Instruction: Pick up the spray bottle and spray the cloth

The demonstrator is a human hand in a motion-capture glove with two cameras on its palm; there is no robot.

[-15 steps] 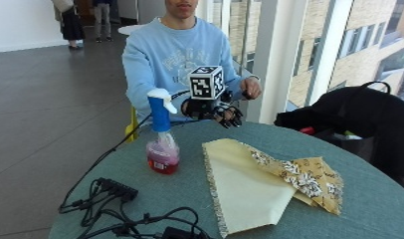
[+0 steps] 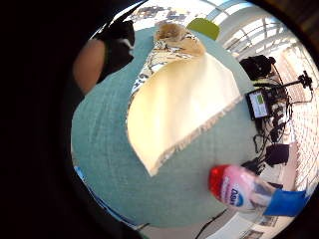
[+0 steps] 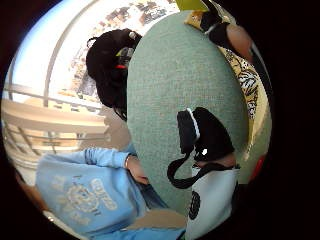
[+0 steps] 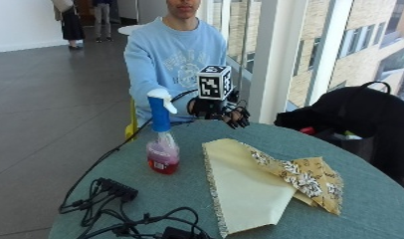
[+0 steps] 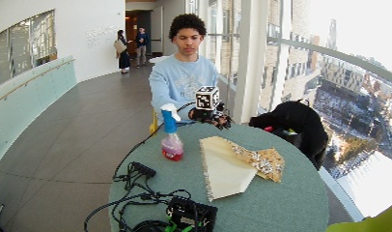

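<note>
Hovering at the near edge of the round table (image 4: 122, 199), right hand (image 4: 218, 110) in its black glove, fingers hanging relaxed and spread, gripping nothing. Standing upright to that hand's right, apart from it, spray bottle (image 4: 162, 142): pink liquid low in the body, blue neck, white trigger head up top. Lying flat in the middle of the table, cloth (image 4: 255, 184), pale side up with a patterned flap folded over on the far side. Seen from the little-finger palm view too: bottle (image 2: 244, 191) off beside the cloth (image 2: 179, 112), not touching it.

Reach not yet made, so plenty to spoil. Tall and narrow, top-heavy by the look of it: a sideways knock on the blue neck likely to tip it. Grabbing low on the body would leave the trigger out of finger range. Nozzle direction hard to read, so possibly misting the table instead of the fabric. Also sprawled near the bottle, black power strip and cables (image 4: 116, 191): bad place for stray spray or a toppled bottle.
</note>
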